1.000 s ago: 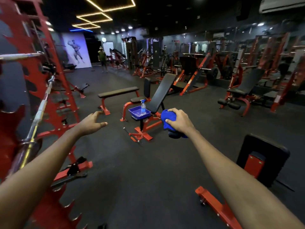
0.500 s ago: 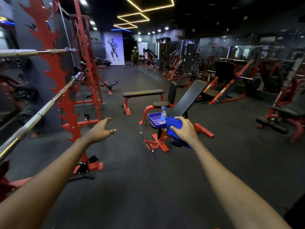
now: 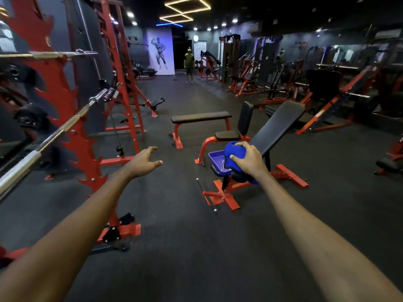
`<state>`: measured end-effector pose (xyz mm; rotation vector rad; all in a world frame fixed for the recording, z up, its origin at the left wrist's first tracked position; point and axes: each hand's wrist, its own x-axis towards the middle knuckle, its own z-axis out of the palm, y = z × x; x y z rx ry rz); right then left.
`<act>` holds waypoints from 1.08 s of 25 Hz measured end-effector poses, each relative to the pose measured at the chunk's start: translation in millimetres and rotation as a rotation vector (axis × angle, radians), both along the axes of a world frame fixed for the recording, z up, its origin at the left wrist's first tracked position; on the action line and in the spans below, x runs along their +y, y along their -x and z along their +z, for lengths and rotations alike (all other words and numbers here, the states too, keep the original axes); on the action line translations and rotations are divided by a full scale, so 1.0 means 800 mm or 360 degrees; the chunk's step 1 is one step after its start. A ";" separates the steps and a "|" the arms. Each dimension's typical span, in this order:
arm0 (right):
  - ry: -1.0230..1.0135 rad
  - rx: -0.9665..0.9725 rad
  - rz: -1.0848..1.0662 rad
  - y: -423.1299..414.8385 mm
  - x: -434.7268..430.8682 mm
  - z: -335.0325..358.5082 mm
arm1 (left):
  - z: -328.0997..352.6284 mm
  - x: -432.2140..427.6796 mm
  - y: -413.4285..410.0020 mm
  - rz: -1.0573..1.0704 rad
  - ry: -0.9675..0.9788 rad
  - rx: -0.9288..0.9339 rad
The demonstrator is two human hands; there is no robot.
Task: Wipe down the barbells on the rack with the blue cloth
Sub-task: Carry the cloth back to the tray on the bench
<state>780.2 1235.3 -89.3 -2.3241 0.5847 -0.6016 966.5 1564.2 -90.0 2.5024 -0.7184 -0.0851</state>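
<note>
The right hand (image 3: 248, 159) grips a bunched blue cloth (image 3: 233, 151), fingers curled over the top of it and the thumb pressed into its near side; hand and cloth sit in front of the seat end of a black-padded, red-framed incline bench (image 3: 277, 125), the arm stretched out from the lower right. A shallow blue plastic tray (image 3: 214, 159) lies on that seat end, just left of the cloth; the cloth overlaps the tray's right edge in the view, and whether they touch cannot be told. The left hand (image 3: 144, 161) is empty and open, fingers spread and loosely bent, held in the air to the left of the bench, apart from everything.

Farther left of the bench stands a red steel rack with flame-shaped edges (image 3: 72, 127); a long chrome-and-brass barbell (image 3: 54, 136) rests on it, slanting from the lower left edge up toward the bench side; a second steel barbell (image 3: 50, 55) lies level higher on the same rack; neither hand touches either bar. Behind the bench and to its left is a flat black-topped bench on red legs (image 3: 200, 117); far behind it a person in a green top (image 3: 189, 62) stands on the dark rubber floor (image 3: 174, 247).
</note>
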 end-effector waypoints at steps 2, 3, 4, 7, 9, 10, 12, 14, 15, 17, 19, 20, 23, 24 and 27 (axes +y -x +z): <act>-0.0029 0.0006 0.0016 -0.054 -0.020 -0.009 | -0.014 -0.024 -0.051 -0.0002 -0.0038 -0.0002; -0.0050 0.0011 0.0011 -0.085 -0.034 -0.016 | -0.019 -0.039 -0.081 0.0010 -0.0039 0.0008; -0.0058 0.0011 0.0004 -0.113 -0.047 -0.023 | -0.024 -0.051 -0.109 0.0017 -0.0047 0.0011; -0.0069 -0.0010 -0.0013 -0.194 -0.093 -0.049 | -0.042 -0.094 -0.201 -0.0007 -0.0073 0.0042; -0.0088 -0.0015 -0.0039 -0.252 -0.131 -0.063 | -0.046 -0.128 -0.263 0.0009 -0.0045 0.0068; -0.0112 -0.0011 -0.0065 -0.278 -0.147 -0.066 | -0.045 -0.143 -0.290 0.0016 -0.0025 0.0083; -0.0156 0.0001 -0.0107 -0.332 -0.176 -0.072 | -0.046 -0.175 -0.346 0.0014 0.0000 0.0108; -0.0180 0.0009 -0.0131 -0.391 -0.201 -0.077 | -0.049 -0.204 -0.408 0.0012 0.0027 0.0116; -0.0192 0.0019 -0.0134 -0.417 -0.209 -0.080 | -0.051 -0.215 -0.437 -0.0001 0.0020 0.0123; -0.0185 0.0050 -0.0129 -0.467 -0.225 -0.089 | -0.061 -0.238 -0.493 -0.0027 -0.0003 0.0149; -0.0185 0.0074 -0.0167 -0.521 -0.248 -0.097 | -0.070 -0.265 -0.557 -0.0059 -0.0010 0.0178; -0.0191 0.0065 -0.0196 -0.546 -0.260 -0.101 | -0.075 -0.280 -0.589 -0.0083 -0.0008 0.0178; -0.0183 0.0045 -0.0278 -0.624 -0.289 -0.123 | -0.091 -0.328 -0.690 -0.0201 0.0000 0.0177; -0.0190 0.0055 -0.0308 -0.648 -0.295 -0.130 | -0.098 -0.341 -0.722 -0.0238 0.0009 0.0183; -0.0245 0.0078 -0.0367 -0.715 -0.308 -0.140 | -0.109 -0.378 -0.819 -0.0350 -0.0006 0.0244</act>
